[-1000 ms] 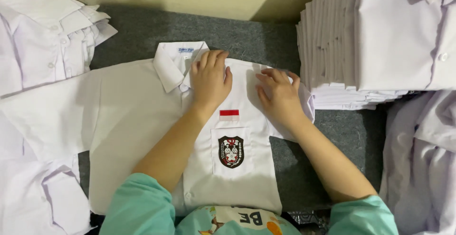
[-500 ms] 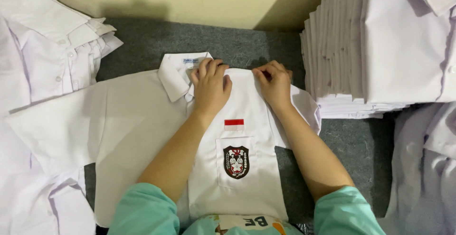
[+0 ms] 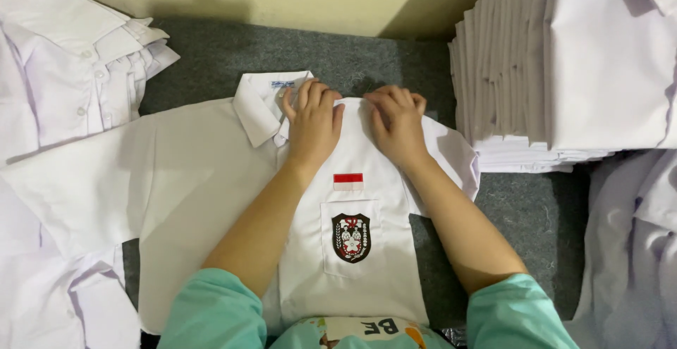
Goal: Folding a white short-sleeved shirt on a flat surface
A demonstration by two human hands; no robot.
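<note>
Left hand (image 3: 312,125) and right hand (image 3: 398,125) press flat, fingers spread, grasping nothing, on the shirt (image 3: 211,194); its right collar is hidden beneath them.

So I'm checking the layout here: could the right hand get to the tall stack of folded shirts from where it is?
Probably yes: the right hand rests on the white shirt, nothing lies between it and the stack.
</note>
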